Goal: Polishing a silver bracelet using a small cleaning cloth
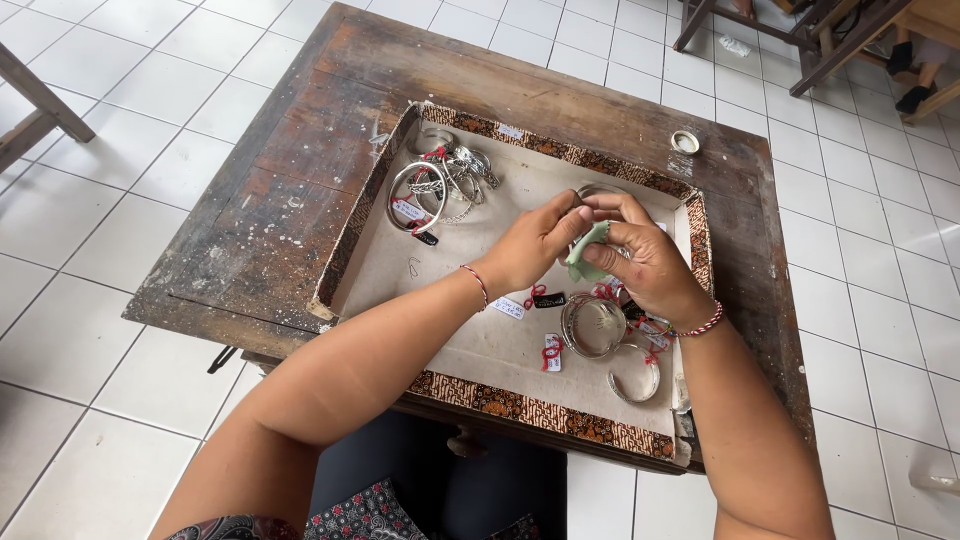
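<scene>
Both my hands meet over a shallow cardboard tray with a patterned brown border, set on a worn wooden table. My left hand pinches a thin silver bangle whose arc shows just above my fingers. My right hand presses a small pale green cloth against the bangle. Each wrist wears a red string bracelet. Below my hands lie several silver bracelets with red strings and small tags.
A second cluster of silver bangles with tags lies in the tray's far left corner. A small round metal lid sits on the table beyond the tray. White tiled floor surrounds the table; wooden furniture legs and a person's feet are at top right.
</scene>
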